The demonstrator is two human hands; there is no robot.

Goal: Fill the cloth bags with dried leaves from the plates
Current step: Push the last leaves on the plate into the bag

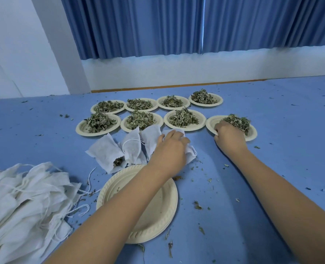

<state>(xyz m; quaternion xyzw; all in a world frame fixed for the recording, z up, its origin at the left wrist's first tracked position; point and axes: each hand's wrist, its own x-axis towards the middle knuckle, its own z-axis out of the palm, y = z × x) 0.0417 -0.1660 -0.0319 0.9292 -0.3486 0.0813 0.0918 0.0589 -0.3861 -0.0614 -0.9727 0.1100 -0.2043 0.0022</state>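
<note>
Far left lies a heap of empty bags [24, 197], an empty plate [158, 212] beside it. The left hand [170, 147] curls over a cloth bag [190, 155], apparently gripping it. The right hand [229, 136] closes its fingers on dried leaves [238, 121] on the rightmost plate [210, 122].

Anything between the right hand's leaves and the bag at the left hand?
Nothing visible. The right hand grips leaves on the near-right plate; the left hand holds the bag; only bare table lies between.
</note>
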